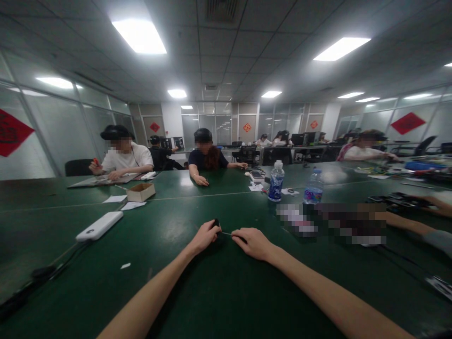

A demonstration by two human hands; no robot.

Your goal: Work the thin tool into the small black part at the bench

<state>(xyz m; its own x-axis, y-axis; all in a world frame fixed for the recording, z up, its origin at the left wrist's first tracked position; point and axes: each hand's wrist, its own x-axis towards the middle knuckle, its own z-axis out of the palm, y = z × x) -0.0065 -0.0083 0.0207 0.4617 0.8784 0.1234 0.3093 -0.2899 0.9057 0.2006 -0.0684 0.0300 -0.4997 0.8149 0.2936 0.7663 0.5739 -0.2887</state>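
Note:
My left hand [205, 236] is closed around a small black object [216, 222], whose top shows above the fingers. From there a thin, light-coloured strip or rod [226, 233] spans the short gap to my right hand [251, 242]. The thumb and fingers of that hand pinch its other end. Both hands are just above the green table [169, 278], about level with each other. The fingers cover most of the black object, so its kind cannot be made out.
A white power bank [100, 226] with cables lies left, near an open cardboard box [141, 192]. Two bottles, one blue-labelled [276, 181] and one clear [313, 187], stand right of centre. A neighbour's arm [406, 222] reaches in from the right. Other people sit across the table.

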